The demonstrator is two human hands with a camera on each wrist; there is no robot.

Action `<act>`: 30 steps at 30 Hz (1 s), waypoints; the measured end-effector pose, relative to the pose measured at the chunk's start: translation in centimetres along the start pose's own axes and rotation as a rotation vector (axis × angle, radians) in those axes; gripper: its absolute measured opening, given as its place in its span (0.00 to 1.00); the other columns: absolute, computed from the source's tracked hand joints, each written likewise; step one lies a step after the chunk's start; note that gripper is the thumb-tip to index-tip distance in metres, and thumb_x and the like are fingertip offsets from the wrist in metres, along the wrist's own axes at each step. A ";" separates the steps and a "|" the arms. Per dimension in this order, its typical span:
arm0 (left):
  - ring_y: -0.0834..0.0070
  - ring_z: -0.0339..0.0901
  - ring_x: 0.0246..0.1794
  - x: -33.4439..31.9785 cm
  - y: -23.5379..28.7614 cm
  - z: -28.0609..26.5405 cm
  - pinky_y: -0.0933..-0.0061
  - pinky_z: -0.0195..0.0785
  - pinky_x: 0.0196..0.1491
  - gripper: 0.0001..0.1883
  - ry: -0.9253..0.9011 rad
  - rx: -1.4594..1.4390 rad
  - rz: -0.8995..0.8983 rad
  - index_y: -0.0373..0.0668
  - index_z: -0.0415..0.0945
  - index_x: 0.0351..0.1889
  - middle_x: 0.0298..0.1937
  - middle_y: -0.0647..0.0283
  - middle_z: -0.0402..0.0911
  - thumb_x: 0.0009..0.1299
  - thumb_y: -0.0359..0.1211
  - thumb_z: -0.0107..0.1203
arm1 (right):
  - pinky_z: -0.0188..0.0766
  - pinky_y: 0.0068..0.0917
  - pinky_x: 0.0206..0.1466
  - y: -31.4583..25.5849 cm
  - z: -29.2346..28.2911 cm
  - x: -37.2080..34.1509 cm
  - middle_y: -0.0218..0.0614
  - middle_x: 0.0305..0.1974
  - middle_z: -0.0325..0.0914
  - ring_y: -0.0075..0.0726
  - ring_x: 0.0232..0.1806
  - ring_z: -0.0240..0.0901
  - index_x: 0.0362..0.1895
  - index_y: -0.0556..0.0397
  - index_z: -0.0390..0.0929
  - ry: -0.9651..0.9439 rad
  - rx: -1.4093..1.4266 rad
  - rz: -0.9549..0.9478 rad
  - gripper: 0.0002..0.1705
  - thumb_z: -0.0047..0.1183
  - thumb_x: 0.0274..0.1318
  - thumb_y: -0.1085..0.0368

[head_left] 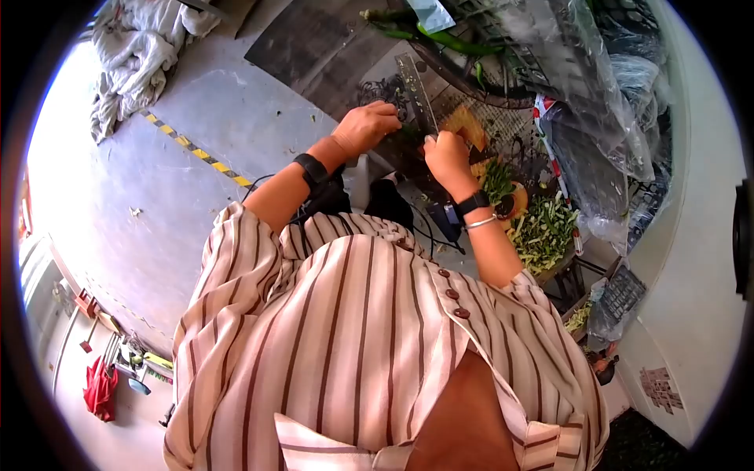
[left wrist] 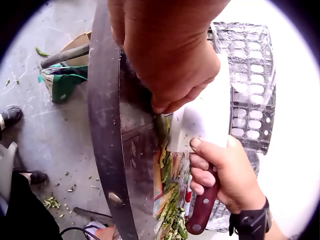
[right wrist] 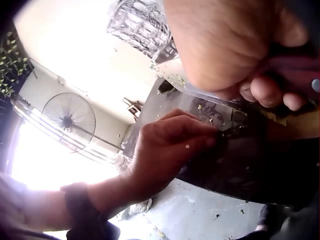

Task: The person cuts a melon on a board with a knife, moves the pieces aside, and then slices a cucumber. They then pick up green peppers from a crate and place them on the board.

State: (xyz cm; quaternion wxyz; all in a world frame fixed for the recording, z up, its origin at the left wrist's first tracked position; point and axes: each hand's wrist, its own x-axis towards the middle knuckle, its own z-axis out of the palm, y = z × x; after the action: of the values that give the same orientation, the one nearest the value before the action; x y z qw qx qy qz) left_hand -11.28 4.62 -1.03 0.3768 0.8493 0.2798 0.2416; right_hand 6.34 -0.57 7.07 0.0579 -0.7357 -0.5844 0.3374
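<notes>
My right hand (head_left: 450, 163) grips a cleaver by its dark red handle (left wrist: 202, 210), with the thumb against the broad blade (left wrist: 202, 120). Opposite it, my left hand (head_left: 367, 125) has its fingers curled down on a long green pepper (left wrist: 161, 126), mostly hidden beneath them. The blade stands right beside those fingertips in the left wrist view. Green cut pieces (left wrist: 172, 205) lie along the dark table (left wrist: 137, 150) near the cleaver. A larger heap of chopped green pieces (head_left: 546, 228) is by my right forearm.
Whole long green peppers (head_left: 459, 43) lie at the table's far side. Clear plastic wrapping (head_left: 597, 102) covers crates at the right, against a white wall (head_left: 691, 196). Yellow-black tape (head_left: 196, 149) crosses the grey floor at left. A fan (right wrist: 68, 120) stands in the background.
</notes>
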 end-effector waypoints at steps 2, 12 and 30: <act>0.66 0.70 0.37 0.1 0.2 0.0 0.70 0.67 0.36 0.07 0.030 -0.001 -0.016 0.42 0.74 0.32 0.33 0.65 0.71 0.55 0.27 0.51 | 0.65 0.46 0.32 0.7 0.1 -0.8 0.59 0.21 0.70 0.63 0.28 0.69 0.20 0.66 0.72 -0.018 -0.003 -0.041 0.14 0.46 0.48 0.65; 0.66 0.70 0.36 0.2 0.2 0.2 0.69 0.66 0.34 0.06 0.034 -0.001 -0.019 0.43 0.74 0.30 0.31 0.65 0.70 0.54 0.27 0.52 | 0.67 0.46 0.34 0.6 0.7 -1.3 0.60 0.23 0.71 0.63 0.30 0.69 0.21 0.66 0.71 -0.104 -0.028 -0.015 0.12 0.47 0.48 0.67; 0.67 0.70 0.35 0.0 0.2 0.4 0.70 0.67 0.34 0.05 0.040 0.017 -0.001 0.44 0.73 0.30 0.30 0.66 0.70 0.54 0.27 0.51 | 0.64 0.45 0.29 0.7 0.6 -0.3 0.59 0.20 0.70 0.63 0.27 0.68 0.20 0.66 0.72 0.037 -0.010 -0.048 0.14 0.46 0.48 0.65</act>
State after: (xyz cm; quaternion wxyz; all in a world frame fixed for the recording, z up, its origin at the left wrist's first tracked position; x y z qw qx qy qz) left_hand -10.95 4.34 -1.05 0.3638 0.8475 0.2897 0.2559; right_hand 6.54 -1.21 6.45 0.0731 -0.7279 -0.6022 0.3196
